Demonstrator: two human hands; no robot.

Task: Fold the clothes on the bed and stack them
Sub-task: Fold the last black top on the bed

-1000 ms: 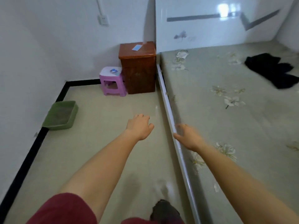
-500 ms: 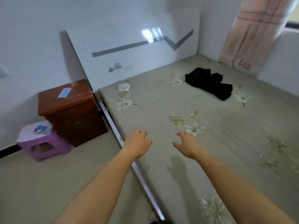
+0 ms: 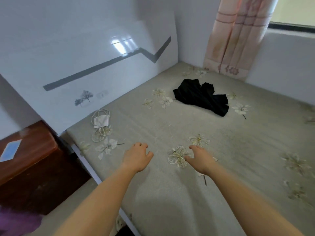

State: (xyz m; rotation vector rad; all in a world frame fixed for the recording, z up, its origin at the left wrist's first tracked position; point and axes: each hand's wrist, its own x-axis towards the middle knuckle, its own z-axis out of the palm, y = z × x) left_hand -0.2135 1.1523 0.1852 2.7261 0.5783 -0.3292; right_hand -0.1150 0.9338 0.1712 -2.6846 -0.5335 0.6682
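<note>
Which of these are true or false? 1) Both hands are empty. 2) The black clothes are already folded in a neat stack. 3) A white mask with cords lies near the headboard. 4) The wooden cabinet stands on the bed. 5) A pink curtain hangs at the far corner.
1) True: the left hand and right hand hover over the bed, fingers spread, holding nothing.
2) False: the black clothes lie in a crumpled heap, away from both hands.
3) True: the white mask lies by the headboard.
4) False: the wooden cabinet stands on the floor beside the bed.
5) True: the pink curtain hangs there.
</note>
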